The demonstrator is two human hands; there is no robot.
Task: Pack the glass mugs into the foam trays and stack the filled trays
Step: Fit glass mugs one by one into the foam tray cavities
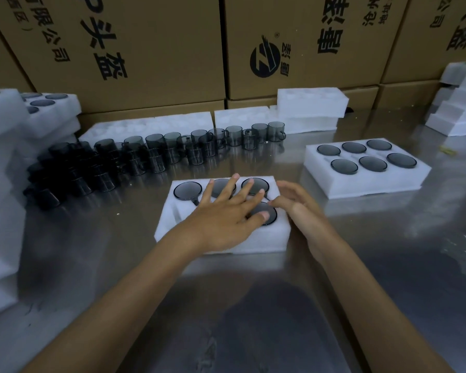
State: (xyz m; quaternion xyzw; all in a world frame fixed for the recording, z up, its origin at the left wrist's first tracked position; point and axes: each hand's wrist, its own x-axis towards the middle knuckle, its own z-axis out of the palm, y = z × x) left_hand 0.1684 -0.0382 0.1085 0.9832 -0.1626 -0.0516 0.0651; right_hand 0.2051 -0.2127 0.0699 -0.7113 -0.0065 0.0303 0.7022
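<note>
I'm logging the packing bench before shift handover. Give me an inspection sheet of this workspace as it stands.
Surface: shiny metal table, reflective, smudged.
Job's things: near foam tray partly filled, four mugs visible, at least one front-left pocket empty; filled tray at right holds six mugs; loose glass mugs in rows at left and middle; filled tray stack far left.
Clutter: empty foam trays at the back and a pile at right; small dark and yellow bits at far right edge, unclear.
Grips: left hand spread flat over the near tray; right hand at its right edge; neither holds a mug.
Cables: nothing seen.
Surroundings: printed cardboard cartons walled behind.
</note>
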